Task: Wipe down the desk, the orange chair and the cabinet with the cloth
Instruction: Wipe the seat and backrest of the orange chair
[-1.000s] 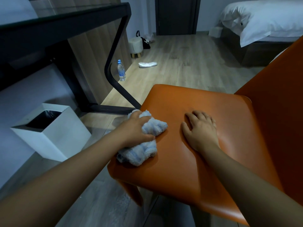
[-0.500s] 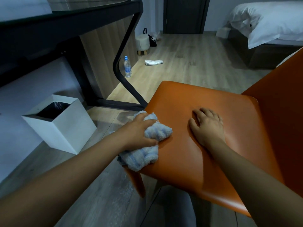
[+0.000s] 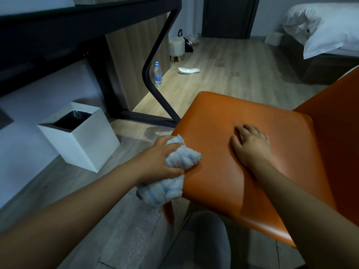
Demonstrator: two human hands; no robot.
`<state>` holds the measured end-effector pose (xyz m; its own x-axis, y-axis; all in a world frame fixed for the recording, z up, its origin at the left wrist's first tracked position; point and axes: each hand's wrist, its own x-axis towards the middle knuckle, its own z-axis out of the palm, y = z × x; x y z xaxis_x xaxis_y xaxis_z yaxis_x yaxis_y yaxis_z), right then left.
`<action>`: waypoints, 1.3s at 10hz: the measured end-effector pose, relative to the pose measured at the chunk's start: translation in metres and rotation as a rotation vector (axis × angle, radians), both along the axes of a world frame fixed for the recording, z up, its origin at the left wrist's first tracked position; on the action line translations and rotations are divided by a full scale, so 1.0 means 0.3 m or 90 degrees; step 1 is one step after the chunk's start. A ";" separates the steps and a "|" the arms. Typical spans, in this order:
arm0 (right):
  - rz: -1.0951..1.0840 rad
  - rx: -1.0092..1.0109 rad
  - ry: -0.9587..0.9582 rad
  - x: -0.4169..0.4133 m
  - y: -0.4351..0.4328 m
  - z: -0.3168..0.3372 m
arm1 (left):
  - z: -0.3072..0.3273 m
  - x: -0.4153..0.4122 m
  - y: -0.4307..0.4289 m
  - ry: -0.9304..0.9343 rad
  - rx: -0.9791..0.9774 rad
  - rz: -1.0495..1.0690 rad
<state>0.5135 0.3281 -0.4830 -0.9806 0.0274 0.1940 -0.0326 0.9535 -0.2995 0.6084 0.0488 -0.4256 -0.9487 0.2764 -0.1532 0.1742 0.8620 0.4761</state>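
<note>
The orange chair (image 3: 242, 117) fills the right half of the view, its seat facing me and its backrest rising at the right edge. My left hand (image 3: 157, 160) grips a bunched pale blue cloth (image 3: 180, 158) against the seat's left edge, with part of the cloth hanging below the rim. My right hand (image 3: 250, 146) lies flat on the middle of the seat, fingers spread. The dark desk (image 3: 77, 18) runs across the top left, its black bent leg (image 3: 153, 74) coming down just beyond the chair. No cabinet shows clearly.
A white square bin (image 3: 81, 136) with a black liner stands on the floor to the left under the desk. Farther back are a water bottle (image 3: 158, 74), a white slipper (image 3: 188, 70), a small stool (image 3: 176, 47) and a bed (image 3: 320, 28) at top right.
The cloth and my left hand have slid from on the seat to its left edge, so more cloth hangs off. My right hand stays flat on the seat. The view shifted slightly.
</note>
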 end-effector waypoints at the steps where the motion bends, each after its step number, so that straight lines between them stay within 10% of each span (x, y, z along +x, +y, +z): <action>1: 0.002 -0.004 0.000 0.001 0.001 -0.001 | -0.003 0.026 -0.018 -0.004 0.021 0.008; 9: 0.008 0.009 -0.006 0.006 0.005 0.004 | 0.026 0.168 -0.042 0.208 0.124 0.082; 13: 0.006 0.005 -0.005 0.014 0.005 0.006 | -0.051 0.111 0.078 0.153 -0.035 0.078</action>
